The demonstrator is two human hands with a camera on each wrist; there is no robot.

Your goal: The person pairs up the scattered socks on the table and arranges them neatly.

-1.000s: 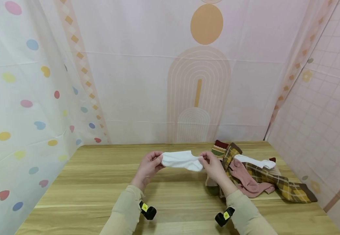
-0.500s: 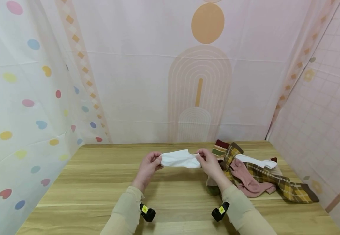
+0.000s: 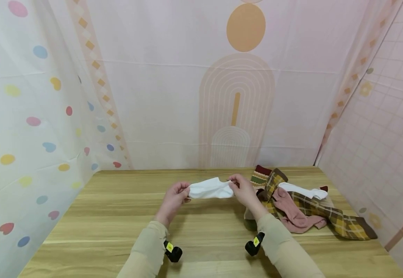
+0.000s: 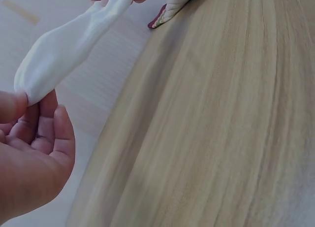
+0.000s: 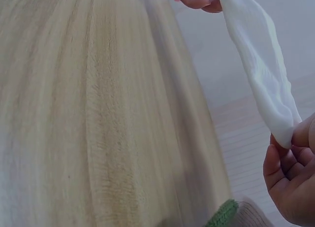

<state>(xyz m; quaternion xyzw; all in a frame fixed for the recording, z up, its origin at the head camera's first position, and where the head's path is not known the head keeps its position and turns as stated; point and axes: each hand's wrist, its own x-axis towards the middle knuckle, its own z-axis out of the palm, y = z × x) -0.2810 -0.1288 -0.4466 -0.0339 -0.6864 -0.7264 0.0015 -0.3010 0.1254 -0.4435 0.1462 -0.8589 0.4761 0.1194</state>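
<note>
A white ankle sock is stretched sideways between both hands, raised over the wooden table. My left hand pinches its left end between thumb and fingers; the left wrist view shows the thumb pressing on the sock there. At the other end my right hand pinches the sock near its opening. In the right wrist view, thumb and fingertips of the right hand close on the fabric's tip.
A loose pile of socks lies on the table at right. It has a second white sock, a pink sock, a brown-yellow plaid sock and a striped sock. Patterned curtains stand behind and at the sides.
The right hand has moved a little left, bringing its end of the sock closer to the left hand. The left hand has shifted slightly left. The pile is unchanged.
</note>
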